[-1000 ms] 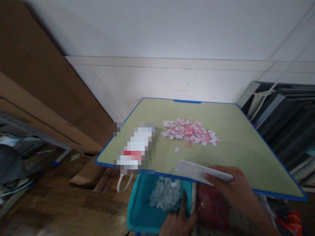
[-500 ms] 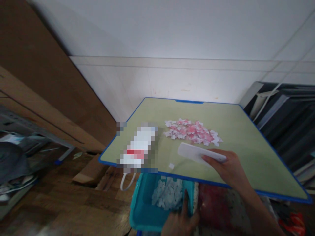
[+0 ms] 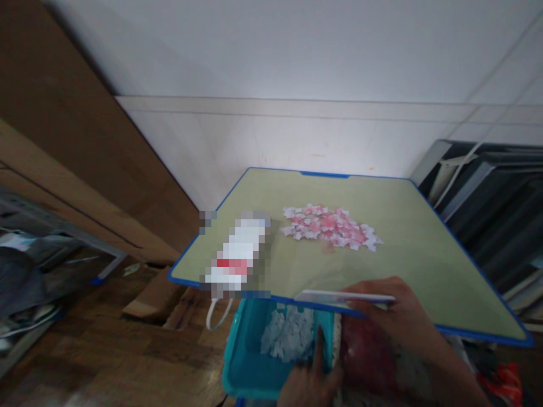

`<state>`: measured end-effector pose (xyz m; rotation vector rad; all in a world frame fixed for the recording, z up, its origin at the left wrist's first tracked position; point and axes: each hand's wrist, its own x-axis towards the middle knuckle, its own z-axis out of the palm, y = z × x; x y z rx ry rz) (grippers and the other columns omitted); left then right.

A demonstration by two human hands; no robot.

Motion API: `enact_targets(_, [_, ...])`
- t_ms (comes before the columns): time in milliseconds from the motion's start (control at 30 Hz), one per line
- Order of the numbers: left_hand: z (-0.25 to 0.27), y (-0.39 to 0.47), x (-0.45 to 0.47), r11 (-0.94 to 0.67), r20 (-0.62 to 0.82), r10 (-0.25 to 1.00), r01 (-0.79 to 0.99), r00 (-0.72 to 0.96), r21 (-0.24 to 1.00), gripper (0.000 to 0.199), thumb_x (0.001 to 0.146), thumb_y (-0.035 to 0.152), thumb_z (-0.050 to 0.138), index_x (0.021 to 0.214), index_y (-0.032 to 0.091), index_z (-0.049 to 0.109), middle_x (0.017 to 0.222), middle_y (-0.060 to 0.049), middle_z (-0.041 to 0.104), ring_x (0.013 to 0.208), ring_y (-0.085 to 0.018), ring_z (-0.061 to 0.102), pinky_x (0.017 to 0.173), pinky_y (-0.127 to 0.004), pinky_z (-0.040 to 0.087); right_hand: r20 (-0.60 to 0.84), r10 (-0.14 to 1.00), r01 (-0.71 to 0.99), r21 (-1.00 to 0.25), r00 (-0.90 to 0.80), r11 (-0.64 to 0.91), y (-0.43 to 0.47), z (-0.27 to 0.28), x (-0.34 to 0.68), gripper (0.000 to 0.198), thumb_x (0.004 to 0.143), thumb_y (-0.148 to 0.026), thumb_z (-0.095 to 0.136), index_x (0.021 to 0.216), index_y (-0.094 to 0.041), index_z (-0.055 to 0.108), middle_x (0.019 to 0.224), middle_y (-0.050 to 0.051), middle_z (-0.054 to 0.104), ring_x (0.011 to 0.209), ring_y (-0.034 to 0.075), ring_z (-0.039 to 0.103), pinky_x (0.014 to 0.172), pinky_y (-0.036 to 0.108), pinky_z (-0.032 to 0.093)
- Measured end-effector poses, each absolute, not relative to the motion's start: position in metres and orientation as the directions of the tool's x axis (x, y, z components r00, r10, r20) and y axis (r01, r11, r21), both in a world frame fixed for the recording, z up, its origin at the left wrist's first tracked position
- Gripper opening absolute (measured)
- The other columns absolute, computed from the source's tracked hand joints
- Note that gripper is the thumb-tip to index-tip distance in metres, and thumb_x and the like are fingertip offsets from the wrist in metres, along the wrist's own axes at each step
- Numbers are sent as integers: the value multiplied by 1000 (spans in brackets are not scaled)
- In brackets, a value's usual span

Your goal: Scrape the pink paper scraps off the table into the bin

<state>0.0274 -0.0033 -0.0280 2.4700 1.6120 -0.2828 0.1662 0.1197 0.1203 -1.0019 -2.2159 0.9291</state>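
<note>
My right hand [image 3: 388, 308] is closed around a thin white flat scraper [image 3: 326, 295], its long edge down at the front edge of the pale green board [image 3: 407, 226]. Below that edge sits a teal tub [image 3: 250, 379] with a heap of small white paper scraps [image 3: 288, 336] in it. At the tub's near right side is my left hand [image 3: 311, 381], index finger stretched along the inner wall and the other fingers bent at the rim, partly blurred. A pile of pink and white paper pieces [image 3: 331, 226] lies mid-board, behind my right hand.
A blurred-out white packet with a red band [image 3: 233, 257] and a white loop handle lies at the board's left. A white wall [image 3: 297, 135] stands behind. Dark flat panels [image 3: 500, 198] lean at the right. A brown cardboard piece [image 3: 148, 294] lies on the wooden floor.
My right hand has drawn the scraper toward me, to the board's front edge, and tipped it edge-on. A small white scrap near that edge no longer shows there. My left hand stays put.
</note>
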Motion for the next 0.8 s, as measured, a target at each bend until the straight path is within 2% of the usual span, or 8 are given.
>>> enact_targets(133, [-33,-3,25,-422,-249,871,904,424,64,77,77,26,50,133,34,-2,131,-31,22,60,-26,62,43,-37,50,300,917,542,-740,-264,398,144,113,193,20,73,-34,57,74,-19,69,65,2,70,51,16,60,44,23,45])
enact_targets(233, [-36,-2,24,-433,-244,866,898,437,71,74,78,19,48,134,33,2,130,-30,26,62,-26,62,45,-37,50,330,926,538,-755,-181,374,169,101,202,25,73,-36,57,81,-15,69,75,5,71,58,19,62,48,26,47])
enact_targets(367, [-34,0,23,-429,-262,861,899,437,90,61,79,23,46,132,33,18,128,-26,33,62,-26,62,45,-37,50,279,920,485,-786,-277,384,189,92,195,29,73,-36,56,83,-11,69,79,8,71,64,22,64,53,30,50])
enact_targets(533, [-31,1,24,-414,-273,871,909,409,41,70,77,14,46,133,36,9,127,-25,37,59,-24,62,45,-35,51,203,890,441,-810,-409,387,193,95,194,31,73,-38,56,85,-13,69,87,8,70,76,25,65,65,35,51])
enact_targets(633, [-28,1,24,-418,-283,863,906,418,67,80,74,14,50,134,33,0,128,-28,32,60,-25,62,46,-36,51,131,860,433,-820,-494,374,188,101,207,29,73,-38,56,86,-16,70,84,7,71,74,24,65,64,34,51])
enact_targets(800, [-26,3,22,-420,-340,834,900,434,119,76,72,23,55,134,31,12,132,-29,22,62,-26,62,48,-38,50,15,786,383,-867,-618,318,170,110,240,30,75,-40,53,86,-19,71,87,8,70,83,25,64,72,34,50])
